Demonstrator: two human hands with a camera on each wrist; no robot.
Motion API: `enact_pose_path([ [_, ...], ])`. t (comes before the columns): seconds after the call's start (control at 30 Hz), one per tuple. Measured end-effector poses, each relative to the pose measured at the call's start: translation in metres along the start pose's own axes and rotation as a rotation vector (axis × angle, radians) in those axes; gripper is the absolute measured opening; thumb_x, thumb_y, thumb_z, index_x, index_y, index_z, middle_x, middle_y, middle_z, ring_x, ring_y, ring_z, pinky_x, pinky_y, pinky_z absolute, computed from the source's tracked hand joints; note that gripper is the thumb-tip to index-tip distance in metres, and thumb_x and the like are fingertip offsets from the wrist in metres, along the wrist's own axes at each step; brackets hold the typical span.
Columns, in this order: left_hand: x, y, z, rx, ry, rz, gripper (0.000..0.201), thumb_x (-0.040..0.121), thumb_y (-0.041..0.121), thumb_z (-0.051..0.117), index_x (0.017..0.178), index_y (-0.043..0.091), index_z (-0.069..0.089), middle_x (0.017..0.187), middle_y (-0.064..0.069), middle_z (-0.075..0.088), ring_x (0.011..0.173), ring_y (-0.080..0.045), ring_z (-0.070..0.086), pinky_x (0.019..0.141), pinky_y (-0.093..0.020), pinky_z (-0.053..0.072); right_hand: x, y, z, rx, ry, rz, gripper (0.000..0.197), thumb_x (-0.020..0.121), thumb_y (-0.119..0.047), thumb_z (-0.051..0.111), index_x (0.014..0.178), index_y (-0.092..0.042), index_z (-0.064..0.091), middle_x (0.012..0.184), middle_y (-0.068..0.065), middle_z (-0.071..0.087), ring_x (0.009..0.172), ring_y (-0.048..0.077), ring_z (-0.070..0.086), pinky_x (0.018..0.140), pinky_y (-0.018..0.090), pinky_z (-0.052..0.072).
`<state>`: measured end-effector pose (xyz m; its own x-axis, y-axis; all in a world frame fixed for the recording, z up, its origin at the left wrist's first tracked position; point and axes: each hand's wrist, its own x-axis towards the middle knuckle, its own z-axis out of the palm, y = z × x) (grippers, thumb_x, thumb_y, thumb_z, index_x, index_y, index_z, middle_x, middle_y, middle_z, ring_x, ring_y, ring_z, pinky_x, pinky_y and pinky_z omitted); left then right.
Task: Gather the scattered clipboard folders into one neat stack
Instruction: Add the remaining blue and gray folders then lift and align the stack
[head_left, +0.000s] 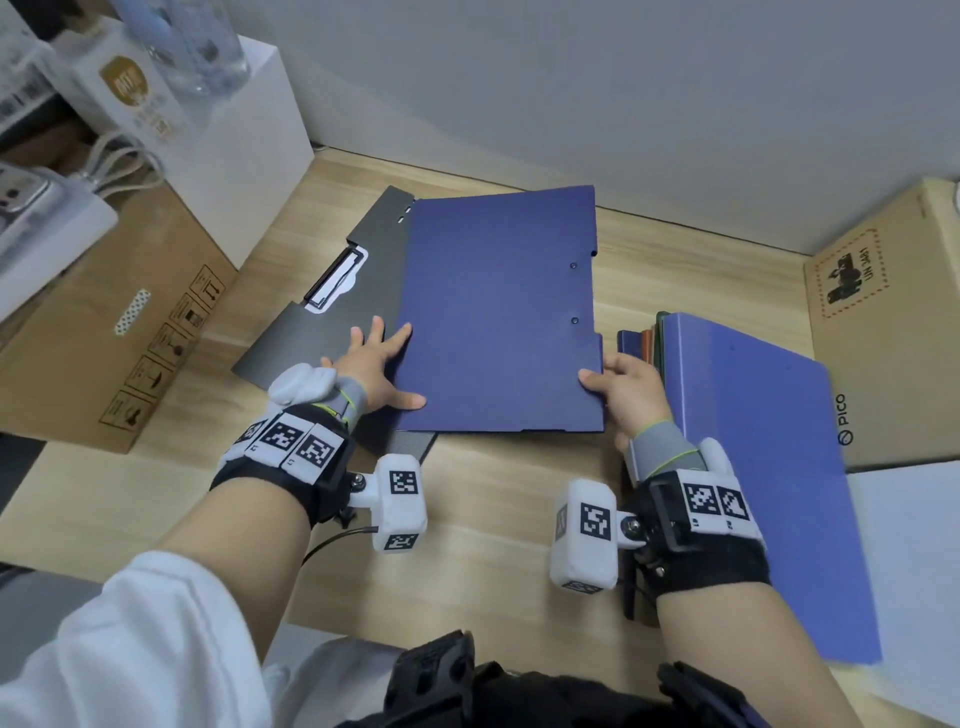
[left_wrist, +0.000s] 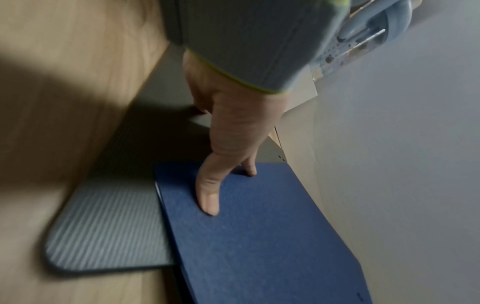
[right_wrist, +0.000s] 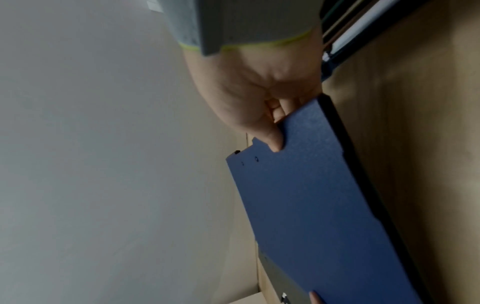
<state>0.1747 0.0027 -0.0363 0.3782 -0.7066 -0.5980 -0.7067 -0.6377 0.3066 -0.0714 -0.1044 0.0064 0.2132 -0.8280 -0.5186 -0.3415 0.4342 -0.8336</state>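
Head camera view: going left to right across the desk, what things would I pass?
Brown cardboard box → grey clipboard folder → left hand → dark blue folder → right hand → lighter blue folder on a stack → PICO cardboard box.

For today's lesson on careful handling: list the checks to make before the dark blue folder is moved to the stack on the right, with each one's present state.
1. Right hand grips the dark blue folder at its right edge: ok.
2. Left hand presses flat on the folder's left edge, fingers spread: ok.
3. Folder squared with the grey clipboard beneath: not ok, the clipboard sticks out to the left.
4. Stack of folders on the right is neat: not ok, lower edges show past the top cover.
5. Folder lifted clear of the clipboard: cannot tell.
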Motion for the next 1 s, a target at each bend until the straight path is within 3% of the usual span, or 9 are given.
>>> enact_pose_path([
  [0.13,-0.004,0.008,0.005,0.023,0.008,-0.021,0.109,0.067,0.060,0.069,0.148,0.043,-0.002,0.161,0.002,-0.015,0.148,-0.026,-0.015,0.110,-0.064,0.012,-0.016,-0.021,-0.013,0.046,0.063,-0.131,0.023,0.086,0.008,0.049,0.086,-0.009,0.064,0.081,0.001,0.066,0.072,0.018,0.064,0.076,0.033,0.054],
  [0.3,-0.013,0.015,0.007,0.082,0.010,-0.097,0.085,0.085,0.052,0.053,0.151,0.035,0.001,0.161,-0.006,-0.013,0.147,-0.036,-0.011,0.116,-0.054,0.015,-0.046,-0.062,-0.043,0.116,0.226,-0.333,0.031,0.086,0.004,0.050,0.074,-0.022,0.062,0.060,-0.017,0.069,0.057,-0.005,0.063,0.062,0.015,0.052],
  [0.37,-0.017,0.020,0.012,0.157,-0.017,-0.147,0.079,0.088,0.049,0.049,0.151,0.033,0.002,0.161,-0.010,-0.010,0.147,-0.041,-0.006,0.116,-0.053,0.017,-0.059,-0.074,-0.053,0.048,0.281,-0.429,0.032,0.083,0.002,0.051,0.077,-0.027,0.064,0.066,-0.020,0.070,0.067,-0.001,0.064,0.071,0.019,0.054],
  [0.43,-0.025,0.030,0.015,0.217,-0.026,-0.148,0.070,0.087,0.047,0.049,0.148,0.032,0.017,0.158,-0.017,0.008,0.142,-0.045,0.018,0.109,-0.049,0.030,-0.067,-0.081,-0.054,-0.052,0.325,-0.487,0.029,0.078,-0.004,0.051,0.082,-0.029,0.065,0.077,-0.021,0.069,0.078,0.006,0.064,0.084,0.030,0.055],
  [0.53,-0.033,0.045,0.011,0.135,-0.002,-0.039,0.048,0.089,0.039,0.050,0.133,0.022,0.049,0.142,-0.015,0.047,0.124,-0.036,0.049,0.095,-0.034,0.040,-0.072,-0.085,-0.047,-0.162,0.346,-0.541,0.034,0.072,-0.013,0.051,0.099,-0.019,0.071,0.085,-0.015,0.069,0.084,0.013,0.064,0.090,0.042,0.053],
  [0.63,-0.033,0.034,0.002,-0.190,0.137,-0.100,0.045,0.090,0.030,0.052,0.134,0.019,0.052,0.140,-0.009,0.054,0.129,-0.030,0.048,0.103,-0.029,0.037,-0.076,-0.082,-0.032,-0.276,0.292,-0.553,0.039,0.071,-0.017,0.051,0.105,-0.021,0.071,0.084,-0.021,0.067,0.090,0.020,0.067,0.089,0.046,0.053],
  [0.77,-0.033,-0.006,0.007,-0.364,0.366,-0.296,0.050,0.080,0.021,0.061,0.127,0.007,0.052,0.129,-0.024,0.057,0.118,-0.041,0.053,0.096,-0.039,0.042,-0.086,-0.076,-0.014,-0.370,0.190,-0.566,0.041,0.074,-0.017,0.051,0.109,-0.025,0.070,0.093,-0.008,0.073,0.094,0.025,0.066,0.086,0.044,0.053],
  [0.93,-0.034,-0.026,0.020,-0.548,0.247,-0.407,0.048,0.070,0.028,0.063,0.111,0.003,0.064,0.119,-0.024,0.063,0.106,-0.038,0.060,0.090,-0.037,0.047,-0.090,-0.082,-0.002,-0.426,0.101,-0.511,0.039,0.073,-0.016,0.062,0.110,-0.025,0.070,0.080,-0.011,0.068,0.075,0.012,0.062,0.076,0.028,0.051],
  [1.0,-0.038,-0.024,0.019,-0.612,0.196,-0.393,0.033,0.076,0.029,0.060,0.092,0.002,0.068,0.114,-0.030,0.064,0.098,-0.038,0.061,0.091,-0.039,0.047,-0.094,-0.083,0.008,-0.487,0.005,-0.506,0.040,0.072,-0.017,0.064,0.110,-0.029,0.068,0.072,-0.014,0.061,0.072,0.014,0.059,0.077,0.031,0.052],
])
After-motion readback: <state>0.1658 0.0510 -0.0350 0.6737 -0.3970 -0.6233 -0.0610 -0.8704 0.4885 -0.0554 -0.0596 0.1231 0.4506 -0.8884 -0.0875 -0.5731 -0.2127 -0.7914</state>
